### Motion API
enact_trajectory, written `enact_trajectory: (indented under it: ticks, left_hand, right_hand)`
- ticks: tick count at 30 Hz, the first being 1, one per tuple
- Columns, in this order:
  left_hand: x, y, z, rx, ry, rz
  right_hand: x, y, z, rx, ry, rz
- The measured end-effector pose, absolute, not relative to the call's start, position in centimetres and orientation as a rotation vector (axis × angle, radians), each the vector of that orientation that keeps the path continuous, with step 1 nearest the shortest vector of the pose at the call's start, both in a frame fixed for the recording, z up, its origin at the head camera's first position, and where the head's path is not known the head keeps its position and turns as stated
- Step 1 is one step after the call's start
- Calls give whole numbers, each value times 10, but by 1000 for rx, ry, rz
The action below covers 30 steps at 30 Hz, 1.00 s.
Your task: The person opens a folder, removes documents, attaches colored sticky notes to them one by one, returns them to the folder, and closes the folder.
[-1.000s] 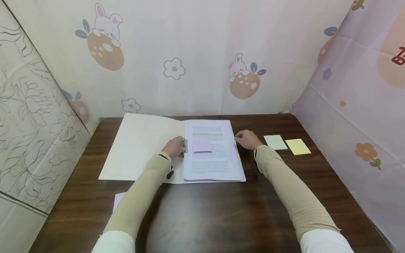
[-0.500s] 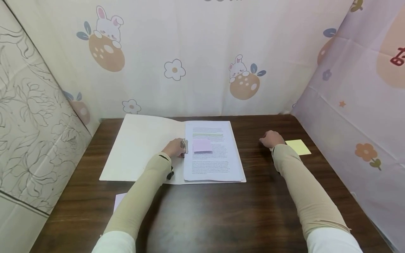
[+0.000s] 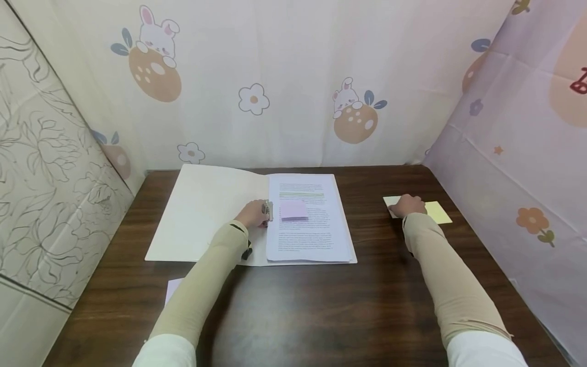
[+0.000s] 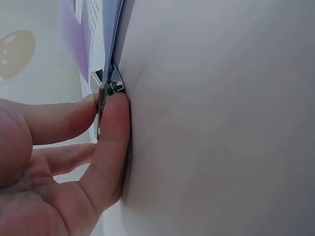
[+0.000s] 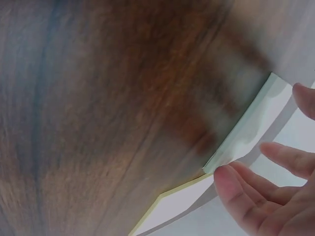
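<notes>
An open white folder (image 3: 197, 214) lies on the table, with printed sheets (image 3: 307, 244) on its right half. My left hand (image 3: 252, 214) pinches the metal clip (image 4: 101, 105) at the folder's middle between thumb and forefinger. A purple sticky note (image 3: 294, 209) sits on the top sheet, below a green highlighted line. Over at the right, my right hand (image 3: 407, 205) is at the pale green sticky-note pad (image 5: 261, 118), covering part of it in the head view. Its fingers are spread and relaxed beside the pad; whether a fingertip touches it I cannot tell.
Right beside the green pad lies a yellow sticky-note pad (image 3: 438, 213). A purple paper square (image 3: 171, 289) shows at the front left, partly under the left sleeve (image 3: 197, 285). A patterned curtain (image 3: 293, 102) hangs behind the dark wooden table (image 3: 298, 316).
My right hand has left the right edge of the sheets and travelled right to the green pad. The left hand has stayed on the clip.
</notes>
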<state>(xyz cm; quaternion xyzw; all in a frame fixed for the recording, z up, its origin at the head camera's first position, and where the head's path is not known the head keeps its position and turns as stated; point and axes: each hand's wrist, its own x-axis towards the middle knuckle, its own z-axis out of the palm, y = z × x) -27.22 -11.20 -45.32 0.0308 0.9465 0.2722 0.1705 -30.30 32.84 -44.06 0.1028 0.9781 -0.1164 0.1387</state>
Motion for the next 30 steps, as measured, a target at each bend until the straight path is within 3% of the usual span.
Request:
enact_trajectory:
  ticks: [30]
  left_hand:
    - [-265, -112, -451, 57, 2842, 733]
  right_hand:
    - [-296, 332, -441, 350, 2813, -342]
